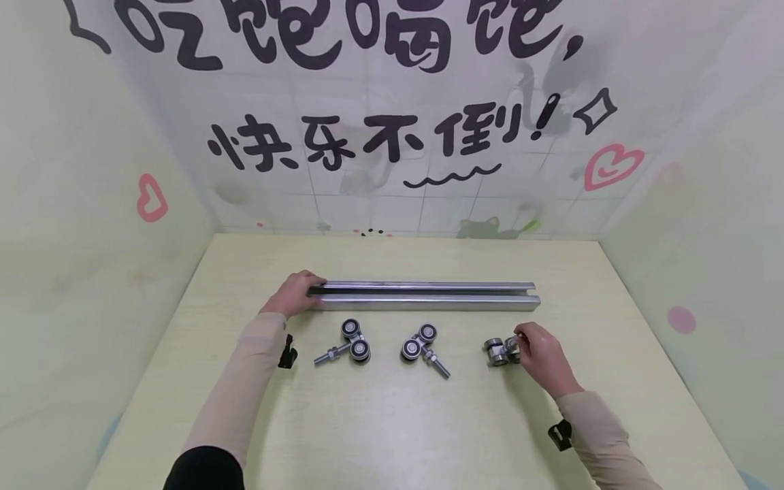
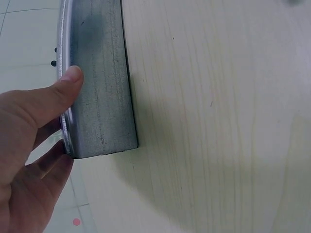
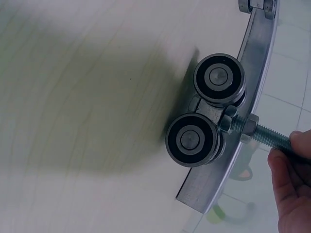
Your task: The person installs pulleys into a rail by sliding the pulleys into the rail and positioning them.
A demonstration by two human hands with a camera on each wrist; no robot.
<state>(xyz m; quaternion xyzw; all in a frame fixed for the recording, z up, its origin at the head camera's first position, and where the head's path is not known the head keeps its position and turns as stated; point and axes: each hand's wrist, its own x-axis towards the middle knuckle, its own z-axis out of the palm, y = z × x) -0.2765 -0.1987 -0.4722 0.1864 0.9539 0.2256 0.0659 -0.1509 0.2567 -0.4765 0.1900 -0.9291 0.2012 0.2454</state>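
A long metal C-channel rail [image 1: 429,303] lies across the table with its slot facing up. My left hand [image 1: 295,294] grips its left end, the thumb [image 2: 68,87] against the side wall in the left wrist view. My right hand [image 1: 546,361] pinches the threaded bolt [image 3: 267,136] of a roller trolley [image 1: 499,352] in front of the rail's right end. That trolley has paired wheels [image 3: 219,77] and nuts on its bolt; whether it touches the table I cannot tell. Two more roller trolleys, one on the left [image 1: 352,340] and one in the middle [image 1: 421,344], lie before the rail.
The pale wooden table [image 1: 392,429] is bounded by a printed backdrop [image 1: 380,204] behind and light side panels [image 1: 704,272]. Black wrist devices sit on both forearms, the left one [image 1: 288,352] beside a loose trolley's bolt.
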